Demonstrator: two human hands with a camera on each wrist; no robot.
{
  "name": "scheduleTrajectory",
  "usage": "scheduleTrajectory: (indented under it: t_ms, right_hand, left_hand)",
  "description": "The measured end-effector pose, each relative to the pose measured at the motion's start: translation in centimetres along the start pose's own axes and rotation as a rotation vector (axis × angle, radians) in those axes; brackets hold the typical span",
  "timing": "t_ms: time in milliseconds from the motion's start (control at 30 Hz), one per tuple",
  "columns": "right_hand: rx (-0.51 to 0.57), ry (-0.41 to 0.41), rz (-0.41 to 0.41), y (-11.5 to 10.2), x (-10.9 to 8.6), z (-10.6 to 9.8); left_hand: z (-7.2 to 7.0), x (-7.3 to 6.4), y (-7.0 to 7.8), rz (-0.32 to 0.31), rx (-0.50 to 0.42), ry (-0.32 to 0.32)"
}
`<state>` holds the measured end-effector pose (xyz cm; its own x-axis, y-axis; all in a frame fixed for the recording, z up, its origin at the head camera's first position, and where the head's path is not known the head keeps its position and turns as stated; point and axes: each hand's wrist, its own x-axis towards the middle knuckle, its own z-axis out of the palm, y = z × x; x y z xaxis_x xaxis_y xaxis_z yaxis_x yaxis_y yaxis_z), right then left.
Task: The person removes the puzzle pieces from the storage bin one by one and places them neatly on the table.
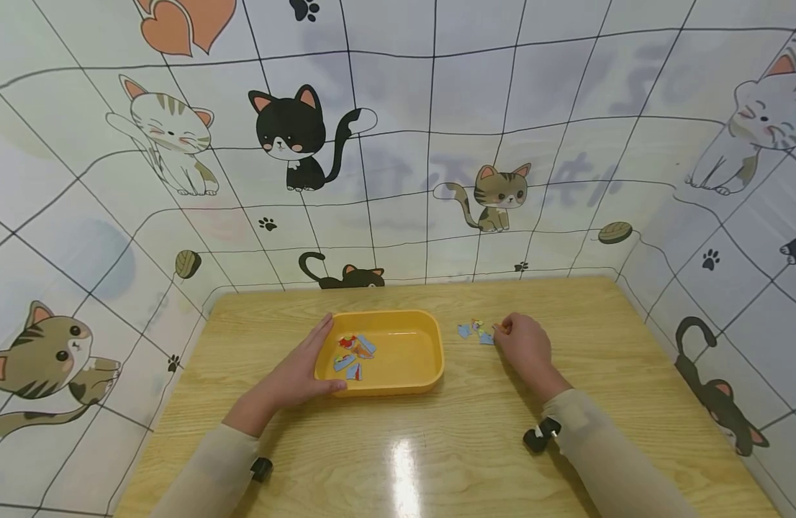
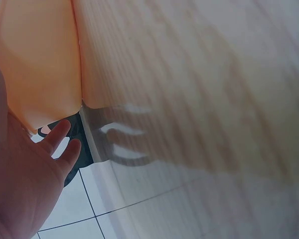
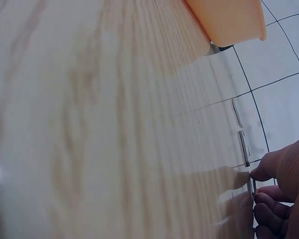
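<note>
Pieces (image 1: 363, 350) in the tray (image 1: 404, 356), centre-left, are shown only by the head view. Left hand (image 1: 304, 370): fingers spread against tray. Right hand (image 1: 527, 347): mostly hidden scrap (image 3: 253, 185) pinched.

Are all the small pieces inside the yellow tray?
No, the head view shows several small pieces lying on the table to the right of the yellow tray.

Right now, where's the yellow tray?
In the head view, the yellow tray sits near the middle of the wooden table, with the left hand against its left end and a few small pieces just past its right end.
</note>
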<state>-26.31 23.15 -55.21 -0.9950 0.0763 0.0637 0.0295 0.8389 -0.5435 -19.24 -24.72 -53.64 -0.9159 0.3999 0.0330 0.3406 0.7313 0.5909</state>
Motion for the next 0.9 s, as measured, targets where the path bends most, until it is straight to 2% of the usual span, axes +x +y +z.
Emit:
scheduleTrajectory:
  t_ms: [500, 900]
  right_hand:
    - [0.038, 0.035, 0.006, 0.34, -0.27, 0.31]
    - [0.134, 0.069, 0.031, 0.56, -0.55, -0.09]
  left_hand:
    - [0.04, 0.01, -0.03, -0.006, -0.005, 0.003]
    - [0.06, 0.03, 0.0, -0.004, -0.005, 0.004]
